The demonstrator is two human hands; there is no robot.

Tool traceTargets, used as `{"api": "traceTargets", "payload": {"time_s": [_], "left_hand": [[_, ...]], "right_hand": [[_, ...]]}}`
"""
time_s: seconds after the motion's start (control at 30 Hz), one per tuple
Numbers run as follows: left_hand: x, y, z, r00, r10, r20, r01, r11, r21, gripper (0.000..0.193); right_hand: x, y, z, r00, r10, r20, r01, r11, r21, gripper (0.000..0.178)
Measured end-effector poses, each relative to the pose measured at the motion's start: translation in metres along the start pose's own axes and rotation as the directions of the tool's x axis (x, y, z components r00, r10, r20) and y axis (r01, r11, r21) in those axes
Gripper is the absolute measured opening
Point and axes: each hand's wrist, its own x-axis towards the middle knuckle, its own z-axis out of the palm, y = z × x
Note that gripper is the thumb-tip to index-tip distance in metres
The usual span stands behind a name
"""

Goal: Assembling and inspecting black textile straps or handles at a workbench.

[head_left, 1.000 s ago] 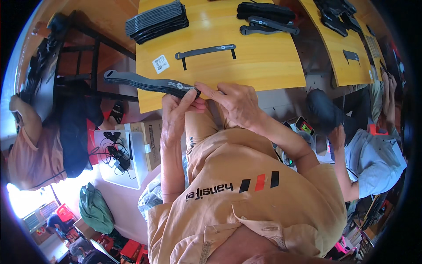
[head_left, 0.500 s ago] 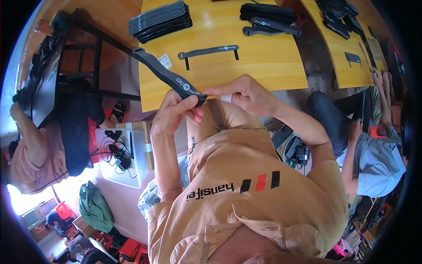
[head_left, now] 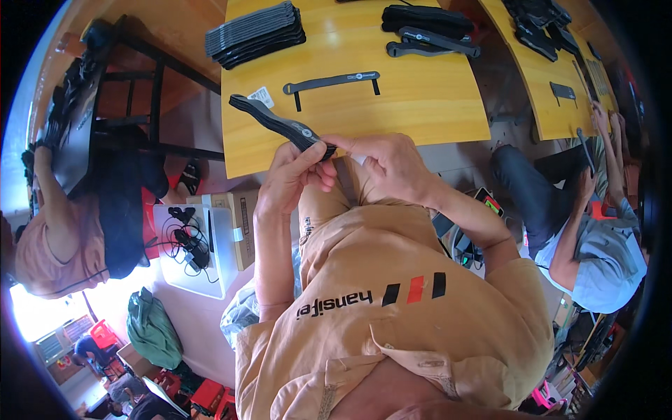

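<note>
My left hand is closed around the lower end of a bundle of dark grey hook-and-loop straps, thumb on top. The bundle slants up and left, its far end over the table's front edge. My right hand meets the held end from the right. Its index finger reaches to the strap ends while the other fingers are curled; the exact contact there is partly hidden. A single strap lies across the yellow table, a narrow black strip projecting toward me near each end.
Stacked straps sit at the table's far left, with more straps at far right. A white label lies behind the bundle. A clear bin with cables stands lower left. People work at both sides; another yellow table is right.
The bundle's far end has dropped and shifted right, and my left hand has moved slightly right. My right hand has shifted a little, its index finger still at the strap ends.
</note>
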Motion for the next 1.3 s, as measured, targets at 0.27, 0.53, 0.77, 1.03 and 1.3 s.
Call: {"api": "traceTargets", "payload": {"time_s": [0.27,0.53,0.77,1.03,1.3], "left_hand": [[-0.013,0.001,0.015,0.930,-0.130,0.344,0.075,0.983,0.170,0.022],[-0.013,-0.001,0.007,0.995,-0.058,0.084,0.062,0.997,-0.054,0.023],[-0.010,-0.003,0.016,0.989,-0.129,0.070,0.124,0.990,0.063,0.023],[-0.014,0.004,0.015,0.969,-0.220,0.116,0.206,0.970,0.127,0.019],[-0.011,0.003,0.017,0.944,-0.246,0.219,0.257,0.966,-0.022,0.019]], "right_hand": [[0.000,0.031,0.007,0.908,0.188,0.374,-0.412,0.560,0.719,0.028],[0.003,0.008,-0.029,0.969,0.218,0.116,-0.241,0.740,0.627,0.013],[0.003,0.008,-0.018,0.956,-0.001,0.294,-0.161,0.835,0.526,0.020],[0.005,0.005,-0.016,0.913,-0.133,0.386,-0.211,0.657,0.724,0.015],[-0.008,0.007,-0.009,0.917,-0.062,0.394,-0.314,0.499,0.808,0.016]]}}
